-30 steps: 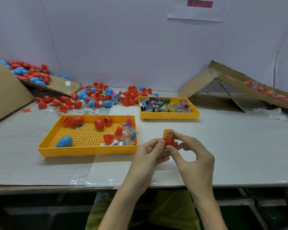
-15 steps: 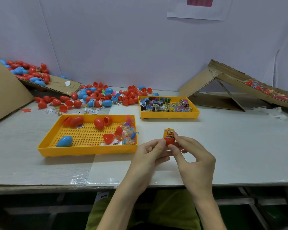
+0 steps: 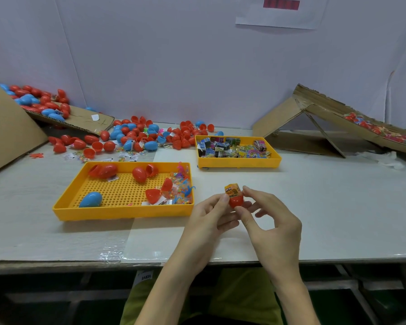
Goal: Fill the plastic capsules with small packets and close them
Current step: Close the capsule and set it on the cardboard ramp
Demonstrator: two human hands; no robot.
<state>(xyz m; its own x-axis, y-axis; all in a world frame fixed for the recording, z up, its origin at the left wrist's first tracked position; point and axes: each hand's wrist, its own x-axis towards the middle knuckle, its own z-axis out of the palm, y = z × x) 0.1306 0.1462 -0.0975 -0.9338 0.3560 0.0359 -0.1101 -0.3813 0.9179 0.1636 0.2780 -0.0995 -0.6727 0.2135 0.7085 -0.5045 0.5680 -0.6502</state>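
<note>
Head view, and nearest the camera a lap in green cloth (image 3: pixel 244 292) shows under the front edge of the pale table (image 3: pixel 338 219). Both forearms reach up over that edge and meet just right of centre. The left hand (image 3: pixel 209 219) has its thumb and fingers curled in, pinching a red capsule half (image 3: pixel 236 202) from the left side. The right hand (image 3: pixel 274 221) closes in from the other side: index fingertip against the upper right of the orange packet (image 3: pixel 232 190), thumb tucked under the capsule half, the other fingers loosely curled behind. The packet stands upright in the open capsule half, its top poking well out above the rim, the whole thing held above the tabletop between the two hands.

Just left of the hands sits the near yellow tray (image 3: pixel 122 213), perforated floor showing. One blue capsule (image 3: pixel 91 199) lies in its front left corner, several red capsules and halves (image 3: pixel 139 174) lie along the back, and a heap of colourful small toys (image 3: pixel 181 186) fills its right end. Farther back and to the right, the far yellow tray (image 3: pixel 239 162) is packed with small printed packets (image 3: pixel 232 148). Behind the trays a loose pile of red and blue capsules (image 3: pixel 138 134) spreads across the table. A left cardboard ramp (image 3: pixel 80 118) carries more capsules, a right cardboard ramp (image 3: pixel 314 109) leans at the far right, and a sheet of paper (image 3: pixel 279 17) hangs on the white wall.
</note>
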